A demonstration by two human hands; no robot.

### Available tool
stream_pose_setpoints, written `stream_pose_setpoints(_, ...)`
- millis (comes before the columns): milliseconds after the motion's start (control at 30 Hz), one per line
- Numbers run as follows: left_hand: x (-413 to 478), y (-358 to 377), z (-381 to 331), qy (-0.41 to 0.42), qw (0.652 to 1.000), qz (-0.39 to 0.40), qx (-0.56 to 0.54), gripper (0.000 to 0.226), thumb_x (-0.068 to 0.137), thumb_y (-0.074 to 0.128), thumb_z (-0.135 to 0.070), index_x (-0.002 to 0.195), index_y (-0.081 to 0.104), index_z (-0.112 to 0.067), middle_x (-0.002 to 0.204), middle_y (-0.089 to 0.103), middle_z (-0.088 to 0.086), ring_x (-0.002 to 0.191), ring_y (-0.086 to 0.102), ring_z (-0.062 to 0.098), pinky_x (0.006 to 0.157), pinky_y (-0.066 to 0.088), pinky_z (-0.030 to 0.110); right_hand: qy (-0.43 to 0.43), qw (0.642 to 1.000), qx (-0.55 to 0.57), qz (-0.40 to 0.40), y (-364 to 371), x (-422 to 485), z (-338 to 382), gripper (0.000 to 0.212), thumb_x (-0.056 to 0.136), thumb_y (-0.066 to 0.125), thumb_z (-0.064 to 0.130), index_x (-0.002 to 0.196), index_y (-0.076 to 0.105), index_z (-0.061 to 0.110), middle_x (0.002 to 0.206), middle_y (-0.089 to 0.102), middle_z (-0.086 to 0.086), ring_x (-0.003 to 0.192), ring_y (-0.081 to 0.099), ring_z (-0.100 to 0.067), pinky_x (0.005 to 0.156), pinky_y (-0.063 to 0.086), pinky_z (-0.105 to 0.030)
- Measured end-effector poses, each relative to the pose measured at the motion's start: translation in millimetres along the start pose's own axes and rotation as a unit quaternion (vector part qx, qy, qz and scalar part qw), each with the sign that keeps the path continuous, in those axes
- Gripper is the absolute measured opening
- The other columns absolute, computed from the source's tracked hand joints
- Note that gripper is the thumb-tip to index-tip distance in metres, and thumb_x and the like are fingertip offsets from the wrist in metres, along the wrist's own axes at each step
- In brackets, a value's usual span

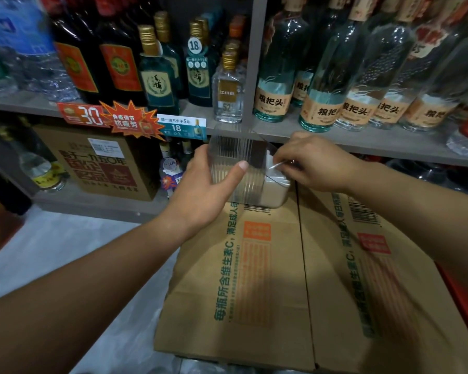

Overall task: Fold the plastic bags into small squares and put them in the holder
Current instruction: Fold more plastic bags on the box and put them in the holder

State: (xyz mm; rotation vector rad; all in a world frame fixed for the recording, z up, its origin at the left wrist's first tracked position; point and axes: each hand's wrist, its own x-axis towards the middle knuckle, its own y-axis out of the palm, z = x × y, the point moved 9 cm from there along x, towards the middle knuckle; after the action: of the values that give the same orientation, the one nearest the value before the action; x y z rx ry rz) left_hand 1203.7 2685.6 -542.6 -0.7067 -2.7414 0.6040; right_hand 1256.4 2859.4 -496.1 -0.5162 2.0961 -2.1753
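Note:
A clear ribbed plastic holder (235,157) stands at the far end of a cardboard box (268,279). My left hand (206,190) grips the holder's left side, thumb across its front. My right hand (316,163) pinches a folded clear plastic bag (277,168) at the holder's right side, partly inside it. Pale folded bags (270,190) fill the holder's lower part.
Grey shelves (335,136) with many glass bottles rise just behind the holder. A brown carton (97,163) and more bottles sit on the lower shelf at left. Price tags (130,122) hang from the shelf edge. Pale floor (65,252) lies to the left.

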Motion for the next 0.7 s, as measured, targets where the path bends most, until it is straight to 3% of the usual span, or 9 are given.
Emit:
stream_pose_setpoints(167, 0, -2, -2, 0.005, 1.0, -0.013, 0.017, 0.052, 0.094, 0.056, -0.063, 0.137, 0.039, -0.04, 0.135, 0.056, -0.015, 0.125, 0.053, 0.007, 0.108, 0.044, 0.037, 0.05, 0.997, 0.017, 0.062, 5, 6, -11, 0.008, 0.096, 0.06, 0.028, 0.1, 0.066, 0.024, 0.088, 0.058, 0.006, 0.092, 0.051, -0.013, 0.079, 0.047, -0.036)
stream_pose_setpoints(300, -1, -1, -1, 0.006, 1.0, -0.011, 0.018, 0.046, 0.096, 0.053, -0.061, 0.135, 0.036, -0.043, 0.137, 0.055, -0.014, 0.127, 0.052, 0.008, 0.109, 0.043, 0.038, 0.085, 0.989, 0.07, 0.102, 12, 7, -15, 0.004, 0.097, 0.061, 0.029, 0.096, 0.065, 0.027, 0.088, 0.06, 0.013, 0.086, 0.058, -0.012, 0.08, 0.052, -0.041)
stream_pose_setpoints(533, -2, -1, 0, 0.005, 1.0, -0.009, 0.024, 0.053, 0.097, 0.052, -0.06, 0.142, 0.037, -0.037, 0.138, 0.055, -0.015, 0.128, 0.051, 0.008, 0.107, 0.043, 0.036, 0.153, 0.977, 0.132, 0.069, 13, 0, -20, 0.011, 0.096, 0.062, 0.028, 0.092, 0.071, 0.023, 0.086, 0.068, 0.007, 0.082, 0.062, -0.012, 0.076, 0.054, -0.039)
stream_pose_setpoints(700, -3, 1, 2, 0.005, 1.0, -0.001, 0.028, 0.051, 0.099, 0.05, -0.059, 0.142, 0.038, -0.034, 0.139, 0.055, -0.014, 0.128, 0.052, 0.009, 0.109, 0.043, 0.041, 0.163, 0.978, 0.125, 0.039, 14, -5, -17, 0.014, 0.1, 0.059, 0.029, 0.099, 0.069, 0.02, 0.091, 0.067, 0.004, 0.085, 0.061, -0.016, 0.071, 0.046, -0.031)
